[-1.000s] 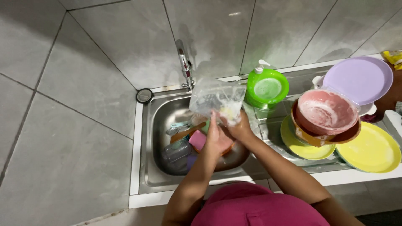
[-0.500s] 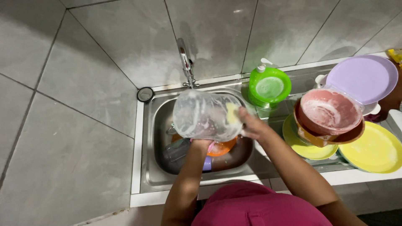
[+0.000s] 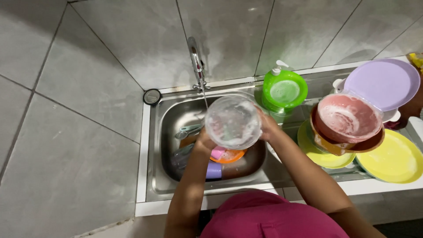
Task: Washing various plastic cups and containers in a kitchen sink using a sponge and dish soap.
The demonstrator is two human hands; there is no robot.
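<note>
Grey tiles back the steel sink (image 3: 154, 145), where a thin stream falls from the tap (image 3: 195, 59). Both my left hand (image 3: 203, 142) and right hand (image 3: 267, 127) clamp the clear soapy glass bowl (image 3: 232, 122), its mouth tilted up toward me.

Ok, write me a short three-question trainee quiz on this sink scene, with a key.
1. True or false: the clear bowl is held by both hands, the left hand and the right hand.
2. Which thing stands on the counter just right of the tap?
A. a green soap bottle
B. a black kettle
C. a wooden board
3. Fill in: the pink bowl sits on a stack, and beside it lie plates of the colour ______.

Key
1. True; one hand grips each side, over the sink.
2. A, the green soap bottle.
3. Yellow; see the yellow plate.
</note>
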